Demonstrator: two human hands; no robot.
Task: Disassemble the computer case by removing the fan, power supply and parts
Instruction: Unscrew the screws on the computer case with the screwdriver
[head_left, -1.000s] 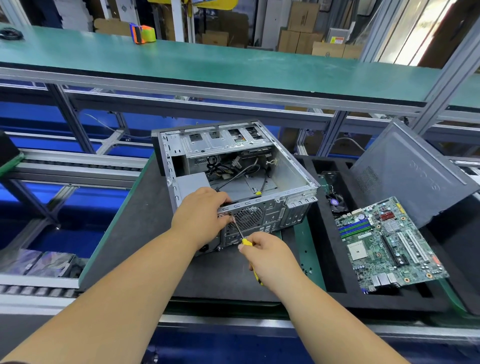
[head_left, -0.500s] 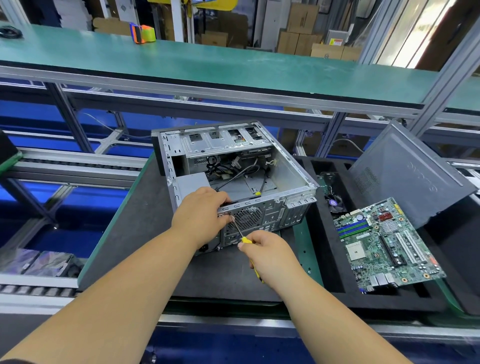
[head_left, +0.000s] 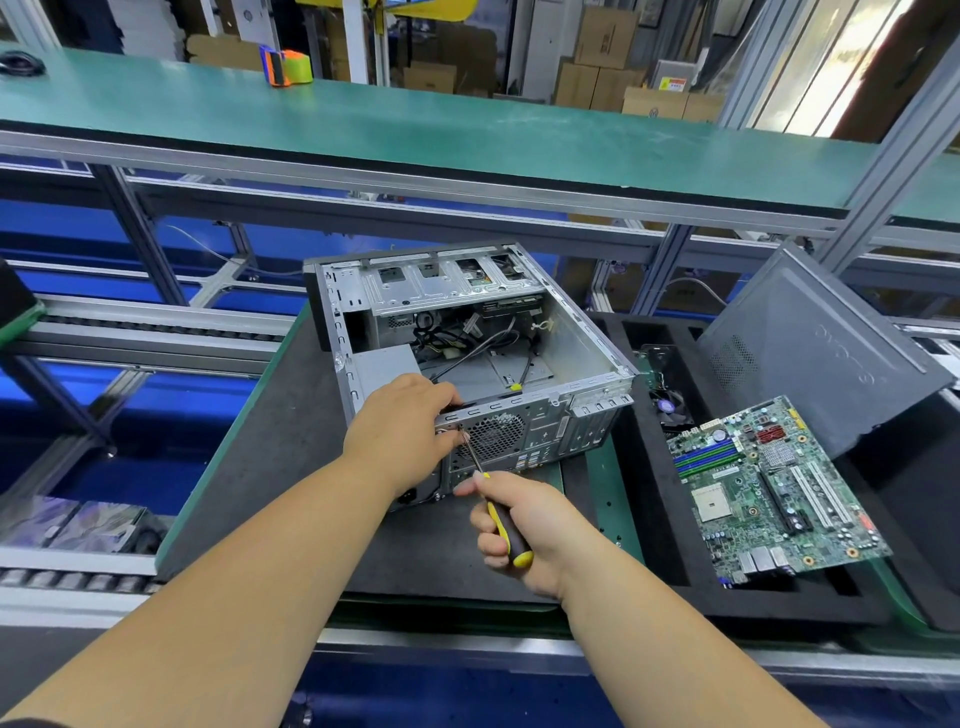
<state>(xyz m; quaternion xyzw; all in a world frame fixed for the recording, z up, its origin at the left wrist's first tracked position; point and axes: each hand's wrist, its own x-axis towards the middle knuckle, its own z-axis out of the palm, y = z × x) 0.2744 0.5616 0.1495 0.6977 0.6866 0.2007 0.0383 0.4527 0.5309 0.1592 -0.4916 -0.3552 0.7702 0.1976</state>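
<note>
An open grey computer case (head_left: 587, 343) lies on its side on a dark foam mat (head_left: 270, 457), rear panel facing me. The rear fan grille (head_left: 496, 434) shows in that panel, and the grey power supply (head_left: 384, 366) sits inside at the left. My left hand (head_left: 397, 434) grips the top edge of the rear panel beside the grille. My right hand (head_left: 524, 525) holds a yellow-and-black screwdriver (head_left: 506, 535), its shaft angled up-left with the tip at the panel by my left fingers. Loose cables (head_left: 467, 345) lie inside the case.
A green motherboard (head_left: 769, 488) rests in a black foam tray (head_left: 654, 519) at the right, with a small fan (head_left: 667, 405) behind it. The dark side panel (head_left: 815, 353) leans at the far right. A green shelf (head_left: 415, 124) runs across above. Roller conveyors lie at the left.
My right hand has turned, so the screwdriver handle now shows fully in my fist. The left hand and the case have stayed put.
</note>
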